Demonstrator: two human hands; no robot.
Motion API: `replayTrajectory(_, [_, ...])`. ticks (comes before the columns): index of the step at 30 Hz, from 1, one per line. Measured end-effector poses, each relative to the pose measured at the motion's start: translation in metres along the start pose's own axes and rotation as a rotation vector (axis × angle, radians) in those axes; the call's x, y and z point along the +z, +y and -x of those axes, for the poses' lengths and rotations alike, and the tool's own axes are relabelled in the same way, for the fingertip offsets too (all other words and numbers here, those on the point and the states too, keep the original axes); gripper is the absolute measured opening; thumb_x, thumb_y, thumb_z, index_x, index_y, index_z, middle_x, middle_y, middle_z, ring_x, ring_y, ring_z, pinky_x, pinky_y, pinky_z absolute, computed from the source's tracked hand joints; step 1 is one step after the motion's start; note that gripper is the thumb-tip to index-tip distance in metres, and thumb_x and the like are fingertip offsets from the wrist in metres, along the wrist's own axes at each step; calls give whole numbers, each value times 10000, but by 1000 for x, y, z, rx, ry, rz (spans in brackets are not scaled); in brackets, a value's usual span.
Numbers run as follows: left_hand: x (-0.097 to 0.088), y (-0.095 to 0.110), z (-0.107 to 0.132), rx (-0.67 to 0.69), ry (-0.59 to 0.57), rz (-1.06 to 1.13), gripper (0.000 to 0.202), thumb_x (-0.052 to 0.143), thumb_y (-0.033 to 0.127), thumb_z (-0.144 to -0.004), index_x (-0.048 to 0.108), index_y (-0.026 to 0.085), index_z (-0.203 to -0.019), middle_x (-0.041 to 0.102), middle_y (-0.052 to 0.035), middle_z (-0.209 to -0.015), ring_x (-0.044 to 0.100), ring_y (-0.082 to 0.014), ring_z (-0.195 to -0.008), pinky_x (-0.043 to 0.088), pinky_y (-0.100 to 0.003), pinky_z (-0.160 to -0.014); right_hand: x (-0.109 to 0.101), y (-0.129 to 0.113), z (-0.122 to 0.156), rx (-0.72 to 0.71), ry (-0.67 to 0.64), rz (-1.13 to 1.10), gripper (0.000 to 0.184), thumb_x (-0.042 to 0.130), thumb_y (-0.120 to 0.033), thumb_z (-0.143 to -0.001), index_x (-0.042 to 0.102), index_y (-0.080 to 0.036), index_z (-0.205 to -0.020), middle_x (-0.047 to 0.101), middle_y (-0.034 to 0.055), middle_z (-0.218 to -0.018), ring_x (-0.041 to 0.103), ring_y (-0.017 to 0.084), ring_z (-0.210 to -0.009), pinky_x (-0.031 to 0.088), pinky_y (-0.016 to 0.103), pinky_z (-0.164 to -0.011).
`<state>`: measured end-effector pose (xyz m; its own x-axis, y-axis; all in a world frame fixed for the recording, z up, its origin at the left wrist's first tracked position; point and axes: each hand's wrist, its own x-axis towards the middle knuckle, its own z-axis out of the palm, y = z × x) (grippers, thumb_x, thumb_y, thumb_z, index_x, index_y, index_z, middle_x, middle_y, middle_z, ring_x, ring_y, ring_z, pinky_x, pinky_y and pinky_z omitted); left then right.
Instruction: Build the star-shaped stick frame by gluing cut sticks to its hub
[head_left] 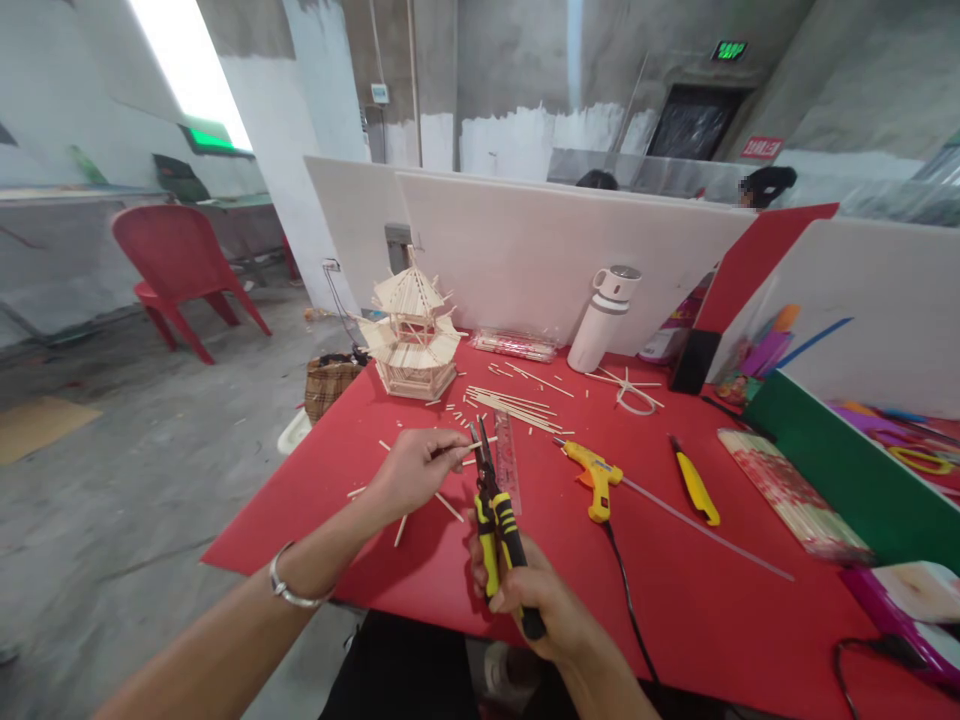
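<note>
My right hand [536,590] is wrapped round the yellow and black handles of a pair of pliers [487,480], whose jaws point away from me. Between the fingertips of my left hand [420,465] is a thin wooden stick [475,446], its end reaching the jaws. Whether the jaws bite the stick I cannot tell. Under the pliers lies a clear ruler [508,460]. Loose wooden sticks [517,408] and short cut pieces are scattered just beyond. A pagoda model [412,335] built of such sticks stands upright at the far left of the red table.
A yellow glue gun [596,475] with its cord lies right of the pliers, beside a yellow utility knife [694,485]. Behind stand a white bottle [602,320] and a white partition [510,250]. Packed sticks [795,495] and a green box side [862,470] are on the right.
</note>
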<state>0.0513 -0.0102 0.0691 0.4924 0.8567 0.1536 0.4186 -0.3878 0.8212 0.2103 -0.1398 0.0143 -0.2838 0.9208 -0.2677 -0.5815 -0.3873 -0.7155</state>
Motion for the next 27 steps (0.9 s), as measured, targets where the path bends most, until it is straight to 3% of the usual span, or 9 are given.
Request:
replayTrajectory(6, [-2,-7,-1,-63,19,68,301,559,369,-827,649,144,-648,588,-1,-577,470,-108,-546,367,-220,-545,12,-4,1,56,-69,-138,630,550,-100,-455,605,-219,-1072,568,7,-829,476,131,-689,385,253,-595])
replayTrajectory(11, [-6,-16,-1,-137,139,184,335,620,444,-794,698,132,-700,609,-5,-592,487,-108,-554,390,-220,-540,22,-12,-1,79,-158,-252,598,563,-127,-485,612,-220,-1074,608,25,-863,523,151,-743,427,303,-693])
replayTrajectory(18, [-20,-30,-9,-207,215,255,367,700,465,-712,772,146,-879,707,-17,-732,586,-156,-699,477,-255,-668,4,-23,-40,205,-138,-372,406,575,-140,-552,628,-190,-952,615,2,-832,537,126,-735,430,309,-756])
replayTrajectory(23, [-21,-46,-11,-254,180,205,309,651,436,-718,739,141,-743,636,-2,-635,547,-145,-635,449,-246,-600,-8,-32,-70,280,-145,-472,379,543,-217,-591,630,-112,-945,625,45,-847,564,137,-766,444,339,-842])
replayTrajectory(27, [-23,-51,-9,-272,140,211,298,632,424,-717,708,136,-714,605,-2,-620,528,-136,-609,425,-242,-591,-8,-27,-63,278,-155,-464,382,515,-264,-639,626,-123,-977,658,71,-909,595,173,-849,445,377,-873])
